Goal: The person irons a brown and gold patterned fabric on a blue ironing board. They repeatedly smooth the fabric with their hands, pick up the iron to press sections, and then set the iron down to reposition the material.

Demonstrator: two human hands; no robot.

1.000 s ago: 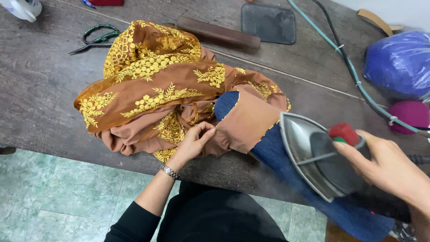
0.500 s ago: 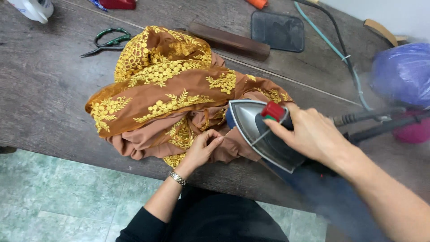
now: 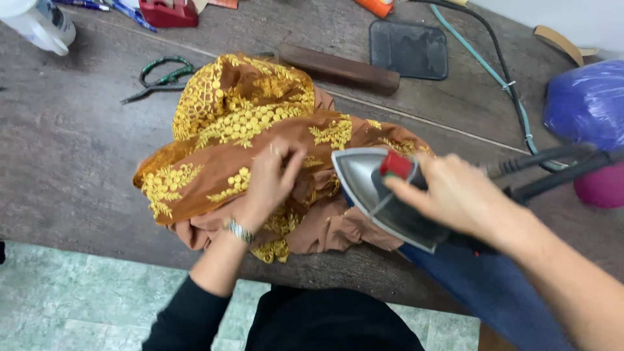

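A bunched brown fabric (image 3: 247, 130) with yellow embroidered lace lies on the dark wooden table (image 3: 71, 149). My left hand (image 3: 270, 179) rests on top of the fabric, fingers gripping and pressing into its folds; a metal wristband shows at the wrist. My right hand (image 3: 455, 195) grips the handle of a steel iron (image 3: 370, 188) with a red knob, its flat sole lying on the fabric's right side. Under the iron a blue padded ironing board (image 3: 481, 286) sticks out toward the table's near edge.
Green-handled scissors (image 3: 159, 75) lie behind the fabric. A dark wooden block (image 3: 338, 68) and a grey iron rest (image 3: 408, 49) sit further back. Cables (image 3: 513, 91) run to the right, near a purple bag (image 3: 585, 104). A white bottle (image 3: 39, 26) stands at the far left.
My right hand has brought the iron leftward onto the fabric, covering the folded brown piece. My left hand has moved from the fabric's near edge up onto its top.
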